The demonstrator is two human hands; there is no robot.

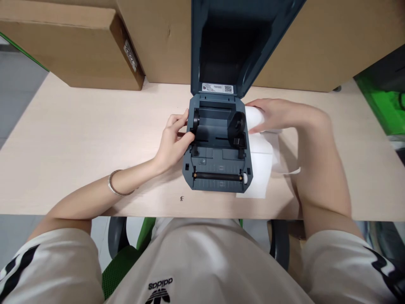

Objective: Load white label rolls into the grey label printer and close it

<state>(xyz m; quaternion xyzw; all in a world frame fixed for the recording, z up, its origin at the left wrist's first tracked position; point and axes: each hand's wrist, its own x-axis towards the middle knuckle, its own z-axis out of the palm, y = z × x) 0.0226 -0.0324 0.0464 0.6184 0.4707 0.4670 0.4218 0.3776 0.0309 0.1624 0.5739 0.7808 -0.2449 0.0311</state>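
A dark blue-grey label printer (218, 162) is on the table with its lid (228, 50) raised. Inside it are black roll holders (238, 122) and a black platen roller (218, 176); no roll sits in the bay. My left hand (174, 141) grips the printer's left edge, thumb over the rim. To the right of the printer, my right hand (272, 114) is closed around a white label roll (254, 117), partly hidden by the printer and the hand. A loose strip of white labels (259, 164) trails from near the roll toward the table's front.
Behind the printer stands a large cardboard box (167, 42), with a smaller cardboard box (63, 46) at the back left. A small dark mark (181, 198) shows on the light wooden table (79, 139). A green chair (122, 270) is beneath me.
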